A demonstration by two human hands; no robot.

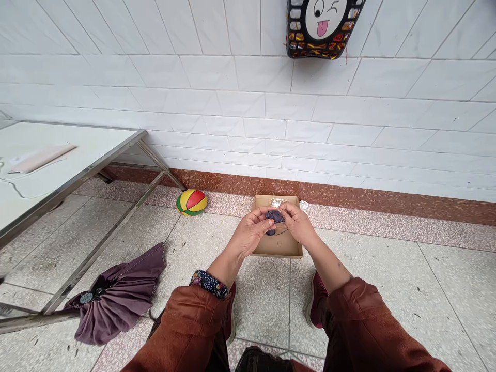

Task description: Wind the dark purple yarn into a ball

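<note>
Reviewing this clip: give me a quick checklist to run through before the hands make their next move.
1. Left hand gripping the dark bundle: ok, thumb and finger pinch it.
2. Right hand on the bundle: ok, at its other side.
3. Shallow brown box open at the top: ok.
4. Ball apart from the box: ok, on the floor near the table leg.
5. Purple pleated cloth off the floor: not ok.
6. Bundle's underside sound: cannot tell, hidden.

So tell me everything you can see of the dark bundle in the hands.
The dark bundle is small and purplish grey, with a gathered, ridged surface; thread or cloth, I can't tell. The left hand and right hand pinch it above an open cardboard box, fingers hiding part of it.
</note>
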